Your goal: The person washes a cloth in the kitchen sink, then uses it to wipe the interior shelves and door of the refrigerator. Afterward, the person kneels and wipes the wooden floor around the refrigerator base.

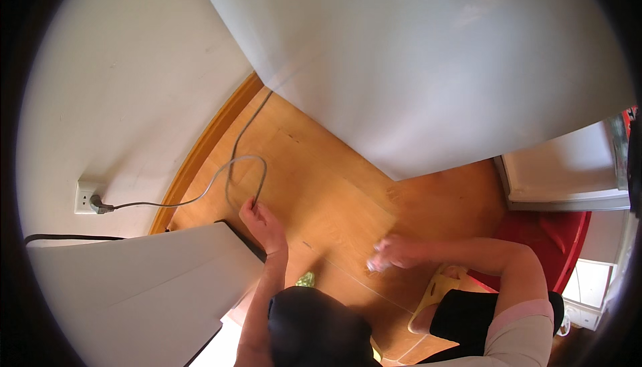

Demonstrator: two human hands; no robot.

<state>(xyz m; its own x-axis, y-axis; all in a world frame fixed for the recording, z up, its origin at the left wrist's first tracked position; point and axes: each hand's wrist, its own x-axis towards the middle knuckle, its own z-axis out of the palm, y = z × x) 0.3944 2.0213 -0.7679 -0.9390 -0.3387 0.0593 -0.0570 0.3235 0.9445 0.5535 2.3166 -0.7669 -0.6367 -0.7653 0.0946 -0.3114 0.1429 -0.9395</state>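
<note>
My left hand [264, 226] pinches a grey power cord [241, 158], lifting a loop of it above the wooden floor [321, 186]. One end of the cord runs to a plug [102, 205] in a white wall socket [84, 194]; the other passes under a corner of a large pale grey appliance or cabinet panel. Low over the floor, my right hand [398, 252] is closed around a crumpled whitish cloth or tissue [375, 263], blurred by motion. A green patterned thing [305, 280] shows beside my dark-clad knee.
The large pale panel [426, 66] fills the upper right. At lower left stands a white cabinet or box [150, 277]. An orange-brown baseboard [205, 151] edges the wall. A red stool or mat [564, 246] lies right, below an open white door or drawer [562, 166]. A yellow slipper [435, 292] is on my foot.
</note>
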